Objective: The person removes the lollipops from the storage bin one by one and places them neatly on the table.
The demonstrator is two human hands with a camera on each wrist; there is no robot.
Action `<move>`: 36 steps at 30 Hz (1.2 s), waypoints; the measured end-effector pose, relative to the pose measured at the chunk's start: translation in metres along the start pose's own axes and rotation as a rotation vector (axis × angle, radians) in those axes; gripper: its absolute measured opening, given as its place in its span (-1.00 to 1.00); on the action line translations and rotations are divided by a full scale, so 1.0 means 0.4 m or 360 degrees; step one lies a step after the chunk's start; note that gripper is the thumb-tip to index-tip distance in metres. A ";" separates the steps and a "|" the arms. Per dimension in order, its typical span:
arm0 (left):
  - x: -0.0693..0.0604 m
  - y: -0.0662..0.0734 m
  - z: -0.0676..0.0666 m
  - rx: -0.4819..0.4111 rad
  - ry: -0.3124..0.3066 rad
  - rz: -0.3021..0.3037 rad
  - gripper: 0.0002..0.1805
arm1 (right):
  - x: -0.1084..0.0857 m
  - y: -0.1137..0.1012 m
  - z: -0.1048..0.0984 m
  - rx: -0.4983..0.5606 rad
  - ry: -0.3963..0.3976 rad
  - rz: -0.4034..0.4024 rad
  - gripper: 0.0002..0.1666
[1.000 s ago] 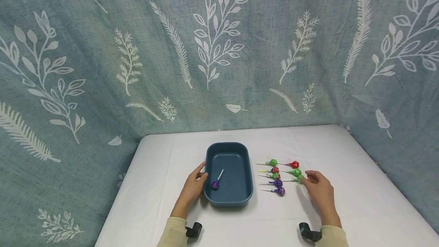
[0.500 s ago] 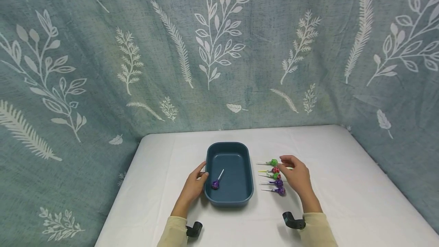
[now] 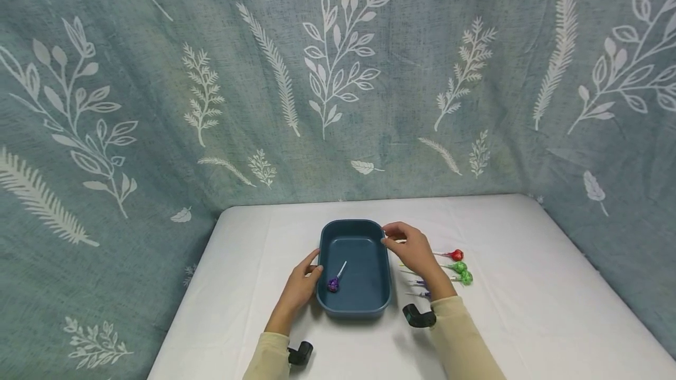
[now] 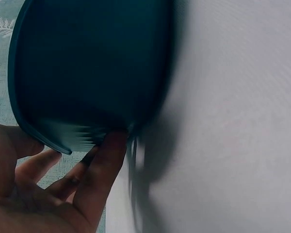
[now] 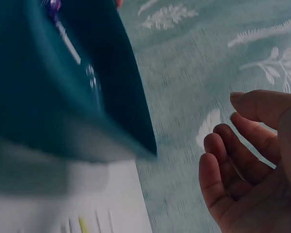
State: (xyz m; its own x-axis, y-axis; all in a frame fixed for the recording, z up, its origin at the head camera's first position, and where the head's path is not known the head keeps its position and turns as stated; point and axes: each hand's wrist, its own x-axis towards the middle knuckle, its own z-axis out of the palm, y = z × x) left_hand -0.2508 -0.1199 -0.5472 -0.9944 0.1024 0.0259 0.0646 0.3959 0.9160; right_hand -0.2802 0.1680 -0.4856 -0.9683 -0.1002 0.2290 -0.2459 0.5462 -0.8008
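Observation:
In the head view, the dark blue bin stands mid-table with one purple-wrapped lollipop inside. My left hand touches the bin's left wall from outside. Up close in the left wrist view, the left fingertips rest against that wall. My right hand hovers at the bin's right rim. Nothing shows between its spread, relaxed fingers in the right wrist view. Right of the bin lie a red lollipop and two green lollipops, the nearer green lollipop lowest; the other lollipops are partly hidden under the right arm.
A white cloth covers the table. Behind and at the sides hangs a blue-green curtain with white leaf prints. Each wrist wears a black camera mount, the right mount above the cloth near the lollipops.
My right hand has moved left, from the right column of lollipops across the left column to the bin's right rim. My left hand has stayed at the bin.

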 end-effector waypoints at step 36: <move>0.005 -0.002 -0.001 -0.0041 -0.0047 0.0006 -0.46 | 0.133 -0.025 0.248 -0.0363 -0.1017 -0.0028 -0.93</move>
State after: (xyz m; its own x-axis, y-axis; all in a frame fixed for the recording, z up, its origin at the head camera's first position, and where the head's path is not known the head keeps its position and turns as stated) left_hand -0.2527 -0.1205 -0.5476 -0.9912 0.1311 0.0179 0.0659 0.3721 0.9258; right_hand -0.3338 0.0748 -0.5204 -0.8179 -0.5440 -0.1873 -0.3139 0.6947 -0.6472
